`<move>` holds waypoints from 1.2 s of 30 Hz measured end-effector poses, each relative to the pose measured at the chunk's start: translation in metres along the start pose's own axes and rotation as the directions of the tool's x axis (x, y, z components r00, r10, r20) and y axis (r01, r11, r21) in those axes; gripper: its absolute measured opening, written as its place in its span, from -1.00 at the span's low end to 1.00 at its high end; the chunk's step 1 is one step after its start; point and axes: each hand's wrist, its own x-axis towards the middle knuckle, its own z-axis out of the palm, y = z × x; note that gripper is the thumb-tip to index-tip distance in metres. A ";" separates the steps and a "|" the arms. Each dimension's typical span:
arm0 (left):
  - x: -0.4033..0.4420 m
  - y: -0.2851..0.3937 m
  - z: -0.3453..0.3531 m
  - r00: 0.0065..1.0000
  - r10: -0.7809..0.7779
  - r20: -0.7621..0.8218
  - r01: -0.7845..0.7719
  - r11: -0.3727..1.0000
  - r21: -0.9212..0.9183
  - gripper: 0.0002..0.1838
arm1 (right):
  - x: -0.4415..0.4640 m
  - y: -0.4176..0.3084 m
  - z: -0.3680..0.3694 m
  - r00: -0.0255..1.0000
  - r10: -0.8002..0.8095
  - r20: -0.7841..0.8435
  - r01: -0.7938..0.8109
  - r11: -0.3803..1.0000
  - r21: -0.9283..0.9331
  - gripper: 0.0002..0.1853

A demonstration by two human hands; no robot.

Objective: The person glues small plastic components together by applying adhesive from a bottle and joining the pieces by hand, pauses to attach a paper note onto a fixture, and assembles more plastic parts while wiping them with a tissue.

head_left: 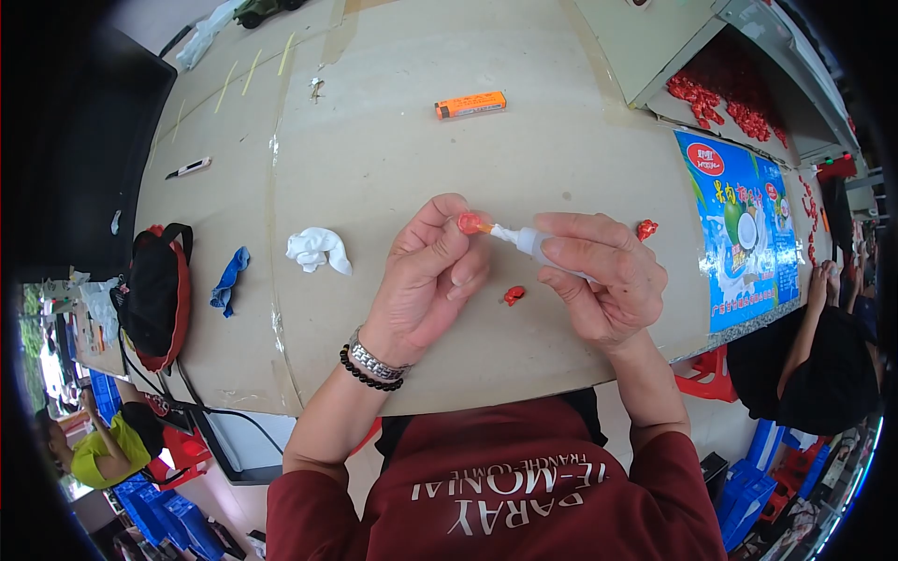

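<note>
Between the thumb and fingers of my left hand [432,262] is a small glossy red piece [469,223]. A small white glue bottle [529,242] lies in the grip of my right hand [608,276]. Its narrow nozzle [503,233], wrapped in white with an orange tip, points left and meets or nearly meets the red piece. My fingers cover much of the bottle. On the table below sits a loose red piece [513,295], and another red piece [646,229] lies just beyond my right hand.
An orange box [470,105] lies farther back. To the left are a crumpled white cloth [316,251], a blue cloth [230,280], a cutter knife [190,168] and a black-red bag [161,294]. A blue printed sheet [739,234] and a bin of red pieces [720,103] occupy the right; people sit on both sides.
</note>
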 end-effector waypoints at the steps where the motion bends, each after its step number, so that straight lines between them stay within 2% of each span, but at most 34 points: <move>1: 0.000 0.000 0.000 1.000 0.000 -0.005 0.000 1.000 -0.003 -0.88 | 0.000 0.000 0.000 1.000 0.008 0.006 -0.008 1.000 0.005 -0.75; 17: 0.000 0.000 0.001 1.000 0.002 0.006 -0.002 1.000 0.011 -0.91 | 0.001 0.001 0.000 1.000 -0.017 -0.012 0.017 1.000 0.007 -0.77; 36: 0.000 -0.002 -0.002 1.000 0.029 -0.004 -0.030 0.998 -0.054 -0.88 | -0.001 0.003 -0.001 0.999 -0.030 -0.035 0.029 0.999 -0.031 -0.75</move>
